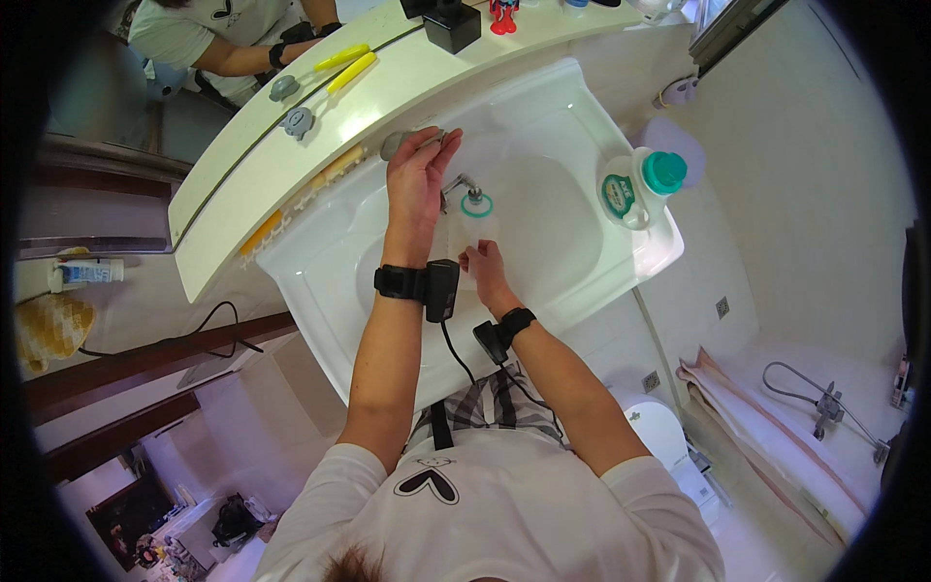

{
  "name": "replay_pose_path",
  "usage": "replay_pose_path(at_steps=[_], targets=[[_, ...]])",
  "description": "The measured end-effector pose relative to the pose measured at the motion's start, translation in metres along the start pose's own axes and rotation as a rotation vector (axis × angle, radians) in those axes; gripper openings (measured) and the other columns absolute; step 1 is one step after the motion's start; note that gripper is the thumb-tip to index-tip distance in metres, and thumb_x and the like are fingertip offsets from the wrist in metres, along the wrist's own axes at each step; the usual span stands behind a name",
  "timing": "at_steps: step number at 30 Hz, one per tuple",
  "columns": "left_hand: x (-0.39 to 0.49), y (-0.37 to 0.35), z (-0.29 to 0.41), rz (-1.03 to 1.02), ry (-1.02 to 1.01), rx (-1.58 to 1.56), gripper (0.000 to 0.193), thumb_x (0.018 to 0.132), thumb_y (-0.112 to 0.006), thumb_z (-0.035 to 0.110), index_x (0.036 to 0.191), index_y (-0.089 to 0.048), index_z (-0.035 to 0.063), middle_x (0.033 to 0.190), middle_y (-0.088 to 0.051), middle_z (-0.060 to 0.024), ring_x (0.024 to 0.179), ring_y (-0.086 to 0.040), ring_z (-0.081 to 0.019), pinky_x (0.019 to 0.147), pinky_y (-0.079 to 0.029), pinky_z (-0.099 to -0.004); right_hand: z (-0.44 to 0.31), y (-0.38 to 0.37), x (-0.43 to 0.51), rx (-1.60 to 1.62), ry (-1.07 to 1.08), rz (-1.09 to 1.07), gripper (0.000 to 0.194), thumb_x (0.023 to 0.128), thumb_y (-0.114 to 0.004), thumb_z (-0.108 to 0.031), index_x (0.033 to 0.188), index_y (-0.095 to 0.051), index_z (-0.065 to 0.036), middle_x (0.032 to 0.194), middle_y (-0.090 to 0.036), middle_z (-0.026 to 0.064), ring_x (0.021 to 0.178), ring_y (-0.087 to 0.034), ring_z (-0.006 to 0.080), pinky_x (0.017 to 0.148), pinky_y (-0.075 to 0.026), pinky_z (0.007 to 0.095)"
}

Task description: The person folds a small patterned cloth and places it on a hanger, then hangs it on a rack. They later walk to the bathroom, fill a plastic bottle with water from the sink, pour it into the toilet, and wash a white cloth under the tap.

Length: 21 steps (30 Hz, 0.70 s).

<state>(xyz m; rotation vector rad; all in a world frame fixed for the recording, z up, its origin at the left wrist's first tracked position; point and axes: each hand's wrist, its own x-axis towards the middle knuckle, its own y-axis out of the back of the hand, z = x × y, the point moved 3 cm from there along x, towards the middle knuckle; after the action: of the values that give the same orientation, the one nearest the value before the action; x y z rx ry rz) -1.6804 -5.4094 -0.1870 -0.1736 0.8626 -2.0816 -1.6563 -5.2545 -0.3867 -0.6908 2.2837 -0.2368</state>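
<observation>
My left hand (416, 178) reaches over the back rim of the white washbasin (320, 284), its fingers beside a grey object (395, 145) that it partly hides; I cannot tell whether it grips this. Close to its right stands the chrome faucet (465, 186). Under the spout is a translucent container with a teal rim (477, 206), upright in the basin. My right hand (487, 265) is at the lower part of this container, fingers curled on it. Both wrists wear black straps with small cabled boxes.
A white detergent bottle with a teal cap (631, 190) stands on the basin's right rim. On the curved counter (407, 80) lie a yellow toothbrush-like item (352, 72) and a grey animal-shaped item (298, 124), near a black box (452, 29). A toilet (654, 429) is at lower right.
</observation>
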Motion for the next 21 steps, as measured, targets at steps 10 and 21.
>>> replay_pose_path(at_steps=[10, 21], targets=[[0.006, 0.011, -0.002, -0.041, 0.012, -0.007, 0.019, 0.089, -0.049, -0.009, 0.107, -0.056, -0.0091, 0.103, -0.062, -0.0192, 0.104, -0.065, -0.0393, 0.097, -0.055, -0.0424, 0.008, 0.01, 0.008, -0.089, 0.047, 0.027, 0.024, 0.093, -0.057, -0.009, 0.112, -0.047, 0.001, 0.088, -0.062, 0.0103, 0.078, -0.062, 0.0174, 0.074, -0.051, 0.0294], [0.006, 0.012, -0.003, -0.039, 0.038, -0.027, 0.018, 0.09, -0.052, -0.008, 0.108, -0.055, -0.009, 0.106, -0.062, -0.021, 0.103, -0.066, -0.0392, 0.095, -0.056, -0.0412, 0.016, 0.015, 0.007, -0.078, 0.029, 0.044, 0.026, 0.092, -0.058, -0.008, 0.113, -0.046, 0.002, 0.089, -0.062, 0.0108, 0.075, -0.062, 0.0175, 0.071, -0.052, 0.0293]])
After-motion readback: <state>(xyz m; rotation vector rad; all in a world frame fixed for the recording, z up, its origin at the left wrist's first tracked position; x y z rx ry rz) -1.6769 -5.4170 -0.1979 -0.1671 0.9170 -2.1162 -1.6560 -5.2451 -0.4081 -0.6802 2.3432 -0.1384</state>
